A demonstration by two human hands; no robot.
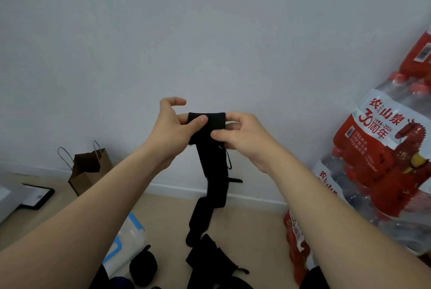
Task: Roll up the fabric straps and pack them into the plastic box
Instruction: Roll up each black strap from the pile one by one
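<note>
Hanging from both hands at chest height in front of a pale wall (210,32), a black fabric strap (207,120) has its top end folded over into a short flat band, while the rest trails straight down to the tan floor (251,230). The left hand (166,137) grips the band's left side: its thumb presses on the front of the fabric, one finger lies behind it, and another finger is curled above, touching nothing. The right hand (245,141) pinches the band's right edge between the thumb and curled fingers. A thin cord loop (228,158) dangles from the strap just below the right hand. The strap's lower end reaches a heap of more black straps (207,258) lying loose on the floor. Left of that heap sits one rolled strap (142,265), a tight dark bundle, just beside the clear plastic box (127,239) with blue latches, which is partly hidden by the left forearm. Farther left, near the wall, a brown paper bag (91,174) with cord handles stands upright, and a flat black-framed item (37,195) lies on the floor beyond it. At the right, shrink-wrapped packs of bottled water (382,160) with red labels are stacked against the wall.
</note>
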